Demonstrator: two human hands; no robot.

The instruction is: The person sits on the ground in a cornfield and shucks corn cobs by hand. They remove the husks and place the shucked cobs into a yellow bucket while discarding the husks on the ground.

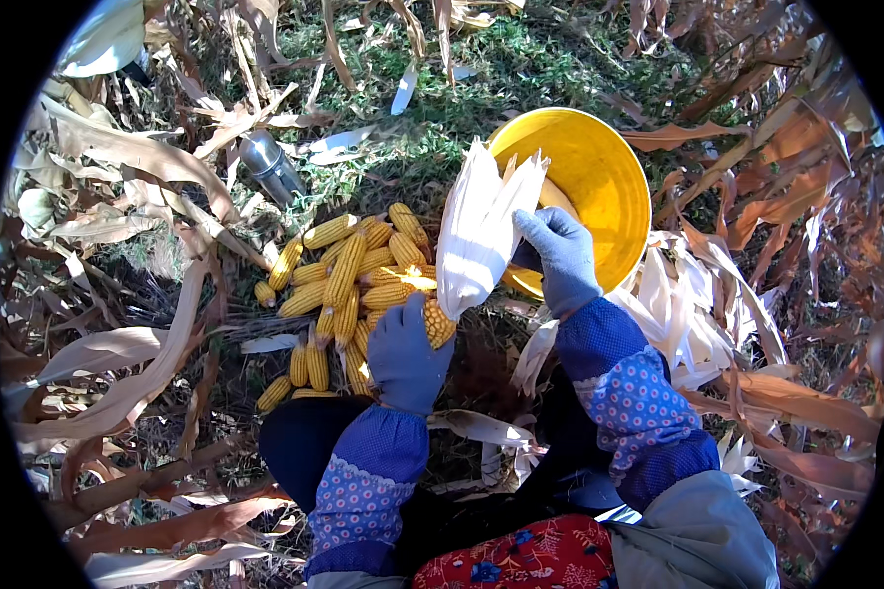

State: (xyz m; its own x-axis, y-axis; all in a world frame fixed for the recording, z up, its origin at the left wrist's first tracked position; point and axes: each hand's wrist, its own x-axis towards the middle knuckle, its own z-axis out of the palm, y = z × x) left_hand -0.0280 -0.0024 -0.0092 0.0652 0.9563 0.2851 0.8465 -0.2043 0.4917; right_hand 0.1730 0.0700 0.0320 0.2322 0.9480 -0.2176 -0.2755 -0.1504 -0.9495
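My left hand (410,356), in a grey glove, is closed around a yellow ear of corn (437,324), whose kernels show beside the fingers. Pale dry husk leaves (479,235) stand up beside that ear, pinched at their right edge by the thumb of my gloved right hand (558,254). Whether the husk is still joined to the ear cannot be told. Left of my hands lies a pile of husked corn ears (344,272). Behind my right hand a yellow plastic bucket (614,199) is tipped with its mouth towards me; something pale lies inside, partly hidden.
A metal flask (271,168) lies in the grass at the upper left. Loose pale husks (678,309) are heaped right of the bucket. Dry corn stalks and leaves (140,368) border both sides. My dark-clothed knee (306,442) is beside the pile.
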